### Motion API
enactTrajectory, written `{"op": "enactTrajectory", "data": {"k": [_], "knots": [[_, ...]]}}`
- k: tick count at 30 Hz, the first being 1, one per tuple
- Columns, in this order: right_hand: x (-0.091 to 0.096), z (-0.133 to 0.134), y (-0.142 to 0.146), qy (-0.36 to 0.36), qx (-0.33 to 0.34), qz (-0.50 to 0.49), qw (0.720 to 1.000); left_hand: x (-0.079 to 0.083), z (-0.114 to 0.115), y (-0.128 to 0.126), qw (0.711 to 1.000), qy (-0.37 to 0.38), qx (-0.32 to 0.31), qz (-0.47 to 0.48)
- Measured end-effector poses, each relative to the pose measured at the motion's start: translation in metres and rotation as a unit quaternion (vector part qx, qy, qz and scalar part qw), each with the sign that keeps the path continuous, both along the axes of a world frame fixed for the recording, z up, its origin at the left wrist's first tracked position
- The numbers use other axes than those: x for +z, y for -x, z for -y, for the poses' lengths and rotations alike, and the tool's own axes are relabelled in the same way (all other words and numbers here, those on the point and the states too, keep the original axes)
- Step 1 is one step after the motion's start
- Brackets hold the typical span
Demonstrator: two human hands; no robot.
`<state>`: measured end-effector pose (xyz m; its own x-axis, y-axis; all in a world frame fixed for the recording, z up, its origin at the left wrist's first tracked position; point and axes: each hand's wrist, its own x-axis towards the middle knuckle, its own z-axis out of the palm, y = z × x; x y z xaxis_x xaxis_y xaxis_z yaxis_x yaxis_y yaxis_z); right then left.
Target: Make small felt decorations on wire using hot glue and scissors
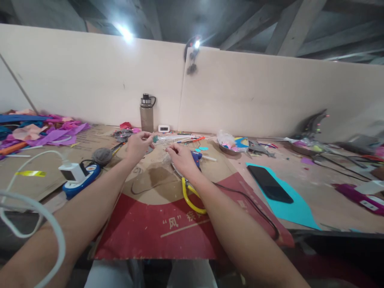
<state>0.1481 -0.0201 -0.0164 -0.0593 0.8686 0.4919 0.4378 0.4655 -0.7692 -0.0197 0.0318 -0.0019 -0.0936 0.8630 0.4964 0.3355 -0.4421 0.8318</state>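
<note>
My left hand (139, 147) is raised over the work board, thumb and finger pinched on a small dark green piece (155, 139). To its right, my right hand (181, 159) has its fingertips closed together; whatever they hold is too small to make out. Some clear plastic (166, 159) lies just under those fingertips. A blue glue gun (196, 157) lies behind my right hand and is partly hidden by it. Yellow-handled pliers or cutters (192, 201) rest beneath my right wrist, their jaws mostly covered.
A red and tan cardboard sheet (156, 236) covers the table before me. Left are a blue power strip (79, 186), grey yarn (102, 156) and coloured scraps (54, 134). A bottle (147, 116) stands behind; a phone (269, 184) lies right. A black cable (255, 202) crosses the sheet.
</note>
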Motion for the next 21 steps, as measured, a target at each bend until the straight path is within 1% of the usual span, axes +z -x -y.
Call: {"op": "enactTrajectory", "data": {"k": [1,3,5,7,9,11,14,17,18,19,20,21], "knots": [[0.002,0.003,0.002,-0.003,0.015,0.002,1.000,-0.001,-0.004,0.004,1.000,-0.005,0.015,0.014],[0.005,0.012,0.007,-0.007,0.047,0.011,0.999,-0.002,-0.012,0.011,0.998,-0.014,0.017,0.056],[0.007,0.022,0.013,-0.016,0.077,0.026,0.997,-0.003,-0.021,0.018,0.992,-0.010,0.021,0.122],[0.008,0.033,0.020,-0.040,0.109,0.045,0.992,-0.002,-0.027,0.026,0.981,-0.002,0.035,0.190],[0.008,0.044,0.026,-0.085,0.158,0.077,0.981,0.000,-0.031,0.033,0.972,-0.003,0.033,0.234],[0.008,0.054,0.031,-0.132,0.223,0.122,0.958,0.002,-0.033,0.038,0.965,-0.001,0.034,0.261],[0.011,0.068,0.034,-0.189,0.320,0.193,0.908,0.005,-0.033,0.041,0.952,0.007,0.032,0.305],[0.017,0.075,0.032,-0.235,0.379,0.264,0.855,0.007,-0.033,0.040,0.940,0.010,-0.002,0.340],[0.020,0.076,0.030,-0.244,0.391,0.271,0.845,0.008,-0.033,0.039,0.937,0.015,-0.015,0.349],[0.022,0.076,0.029,-0.247,0.397,0.266,0.843,0.009,-0.032,0.038,0.933,0.023,-0.029,0.358],[0.025,0.074,0.026,-0.242,0.396,0.249,0.850,0.009,-0.032,0.036,0.929,0.031,-0.042,0.367],[0.027,0.072,0.023,-0.230,0.383,0.225,0.866,0.010,-0.031,0.035,0.925,0.039,-0.055,0.375]]}}
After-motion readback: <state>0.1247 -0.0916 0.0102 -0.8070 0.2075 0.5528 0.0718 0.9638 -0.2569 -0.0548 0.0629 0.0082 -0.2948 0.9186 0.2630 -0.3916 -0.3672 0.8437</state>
